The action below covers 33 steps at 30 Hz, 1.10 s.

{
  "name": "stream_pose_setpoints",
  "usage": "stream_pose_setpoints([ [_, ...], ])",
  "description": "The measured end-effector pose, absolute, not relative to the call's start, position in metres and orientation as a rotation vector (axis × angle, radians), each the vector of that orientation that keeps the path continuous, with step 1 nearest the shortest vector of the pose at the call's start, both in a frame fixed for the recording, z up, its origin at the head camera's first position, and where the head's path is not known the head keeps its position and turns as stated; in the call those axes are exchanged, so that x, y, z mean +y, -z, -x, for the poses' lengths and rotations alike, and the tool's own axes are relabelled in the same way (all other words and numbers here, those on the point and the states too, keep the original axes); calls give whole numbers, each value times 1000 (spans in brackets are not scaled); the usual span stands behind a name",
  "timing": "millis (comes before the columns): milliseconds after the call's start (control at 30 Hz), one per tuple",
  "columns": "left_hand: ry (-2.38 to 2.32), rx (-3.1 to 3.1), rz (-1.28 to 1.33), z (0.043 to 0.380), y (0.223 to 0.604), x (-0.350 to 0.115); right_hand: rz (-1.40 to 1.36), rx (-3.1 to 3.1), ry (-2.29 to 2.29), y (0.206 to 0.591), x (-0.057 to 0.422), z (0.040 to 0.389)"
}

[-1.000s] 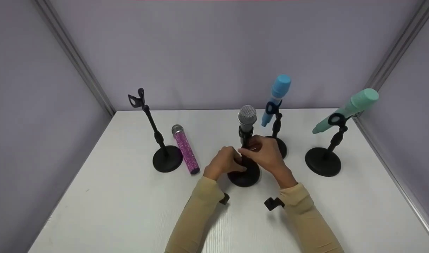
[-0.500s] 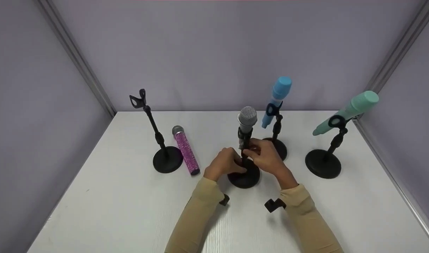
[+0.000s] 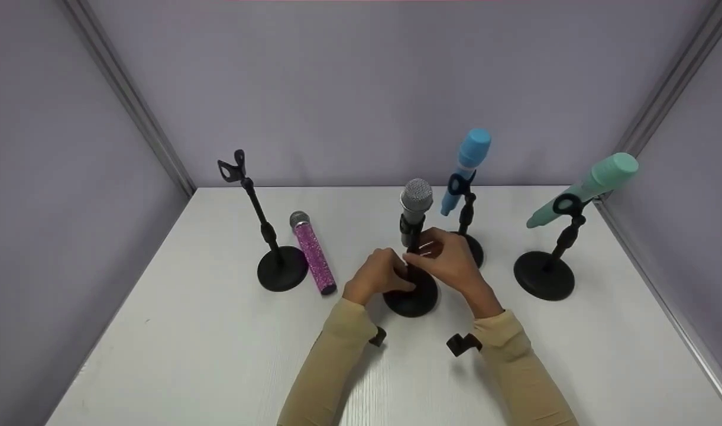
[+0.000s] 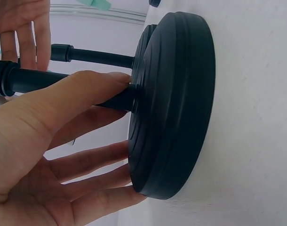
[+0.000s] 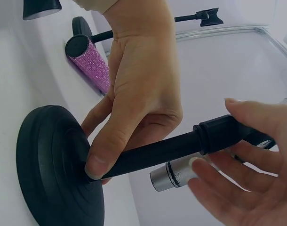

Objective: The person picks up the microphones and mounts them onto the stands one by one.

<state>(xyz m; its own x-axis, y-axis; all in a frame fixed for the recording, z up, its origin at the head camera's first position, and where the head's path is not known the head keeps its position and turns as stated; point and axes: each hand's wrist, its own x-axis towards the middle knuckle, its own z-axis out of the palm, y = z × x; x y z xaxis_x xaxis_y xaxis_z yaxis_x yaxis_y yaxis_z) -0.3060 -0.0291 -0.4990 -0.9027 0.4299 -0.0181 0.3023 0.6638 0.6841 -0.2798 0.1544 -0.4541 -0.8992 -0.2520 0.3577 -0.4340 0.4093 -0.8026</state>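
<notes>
- My left grip point(image 3: 375, 275) is pinched on the slim black tubular pole point(image 5: 157, 153) at its foot, thumb on one side and fingers round the other. If that hold slackened under a twist, I'd expect the base to spin or skid.
- My right grip point(image 3: 449, 260) curves about the black cylindrical collar point(image 5: 219, 134) higher up the pole; I cannot tell whether it presses there or merely surrounds it. A collar left loose could let the upper part sink or swivel.
- The black microphone stand with the thick round base point(image 3: 411, 300) rests on the white bench point(image 3: 207, 355), between both grips. Uneven pulling by the two could tip it.
- Just above the right grip, the silver microphone with the mesh head point(image 3: 417, 198) sits nearly upright in that stand's clip. It looks top-heavy; a jolt could make it slip.
- Behind the right grip, the smooth sky-blue microphone point(image 3: 473, 148) leans in a second black stand point(image 3: 467, 213). Knuckles drifting backward might knock it.
- Left of me, the glittery pink cylindrical microphone point(image 3: 314, 251) lies beside a third black stand with a bare clip point(image 3: 282, 269); a brushing sleeve could roll it.
- The mint-green microphone point(image 3: 606, 174), steeply tilted in a fourth black stand point(image 3: 544, 275), is well apart, so least at risk.
</notes>
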Motion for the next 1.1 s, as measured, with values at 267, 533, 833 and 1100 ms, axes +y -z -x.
stream_pose_setpoints([
  [267,-1036,2709,-541,306,497,-28,-682,-2428,-1547,454,154,282],
  [533,-1049,2700,-534,305,497,-27,-766,-2484,-1612,457,158,285],
  [833,-1065,2699,-536,306,499,-29,-801,-2527,-1633,454,159,284],
  [1100,-1061,2703,-552,306,499,-30,-631,-2491,-1648,455,156,284],
])
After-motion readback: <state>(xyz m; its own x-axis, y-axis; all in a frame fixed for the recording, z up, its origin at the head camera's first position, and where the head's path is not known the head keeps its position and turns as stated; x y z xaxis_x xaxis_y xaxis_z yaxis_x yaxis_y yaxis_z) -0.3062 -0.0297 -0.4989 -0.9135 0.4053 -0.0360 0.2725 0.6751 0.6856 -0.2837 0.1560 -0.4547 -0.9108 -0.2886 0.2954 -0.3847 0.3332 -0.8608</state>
